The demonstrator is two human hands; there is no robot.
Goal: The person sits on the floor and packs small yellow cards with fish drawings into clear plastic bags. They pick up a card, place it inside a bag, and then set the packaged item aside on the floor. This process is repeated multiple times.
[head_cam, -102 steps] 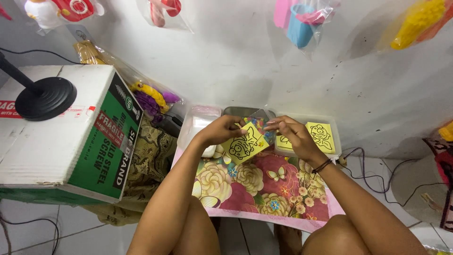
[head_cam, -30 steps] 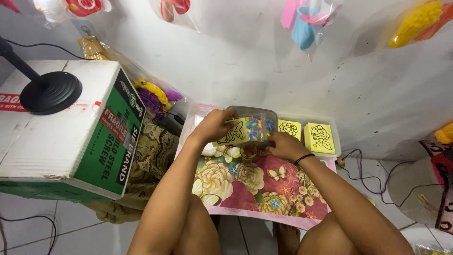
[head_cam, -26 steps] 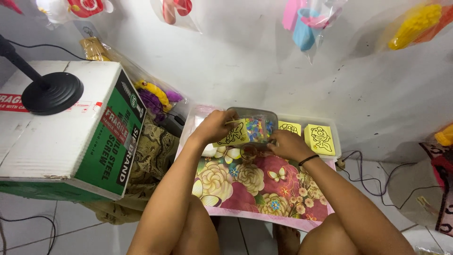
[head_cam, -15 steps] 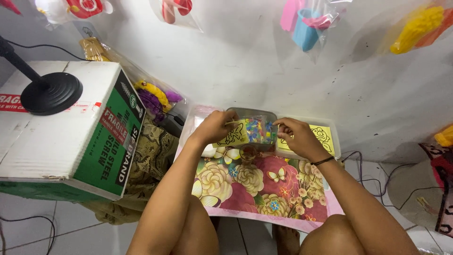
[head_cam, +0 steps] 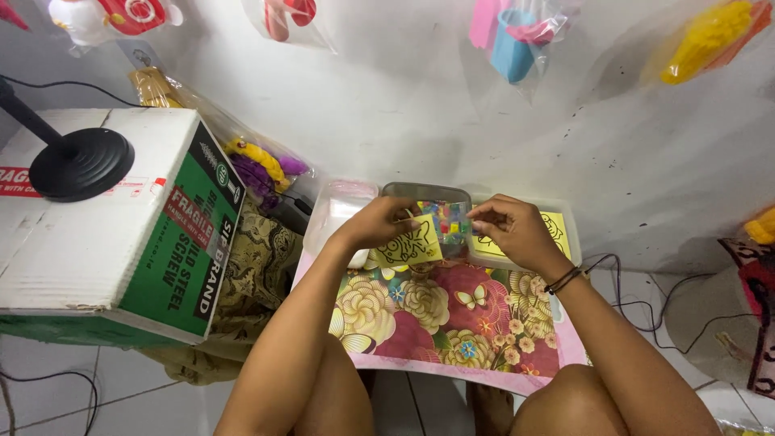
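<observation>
While the person sits with knees drawn up to a low table covered in a floral cloth (head_cam: 452,323), the left hand (head_cam: 379,228) holds a small yellow card (head_cam: 410,244) printed with a dark line drawing. Its fingers are curled shut on the card's upper left edge, so the card hangs down and to the right of them, tilted, its lower corner just above the cloth.

The right hand (head_cam: 513,230) is just beside the card's right edge — apart from it, not touching. Its fingertips are pinched close together and point left toward a clear tub of small coloured pieces (head_cam: 440,214); whether they grip anything is too small to tell.

The tub sits directly behind the card, between the two hands. Behind the right hand lies a shallow clear tray (head_cam: 565,222) holding more yellow cards. The left hand is the one nearer the card — it alone has it.
</observation>
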